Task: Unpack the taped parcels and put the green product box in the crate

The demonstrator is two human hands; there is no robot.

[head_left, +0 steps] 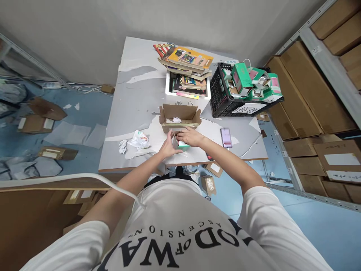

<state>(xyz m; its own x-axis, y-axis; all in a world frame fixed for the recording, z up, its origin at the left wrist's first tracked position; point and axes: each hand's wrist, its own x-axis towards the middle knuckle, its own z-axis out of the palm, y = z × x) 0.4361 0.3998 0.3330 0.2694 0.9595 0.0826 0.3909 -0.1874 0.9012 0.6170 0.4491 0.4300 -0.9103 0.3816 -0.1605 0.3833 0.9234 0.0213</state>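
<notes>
A small green and white box [184,146] stands at the table's front edge, its top partly hidden by my hands. My left hand [168,146] grips its left side, thumb along the near face. Over the top and far side lies my right hand [191,137], fingers bent at the box's opening; their tips are hidden. Right behind both hands is an open brown cardboard box [180,126] with crumpled white paper [176,120] inside. Further left on the table lies a crumpled white plastic bag [139,140].
Behind stands a white bin [187,101] piled with books [188,58]. A black crate [217,98] of green boxes [241,79] is to its right. A phone [226,137] with a white cable lies right of my hands. Shelves of cartons [304,94] line the right side.
</notes>
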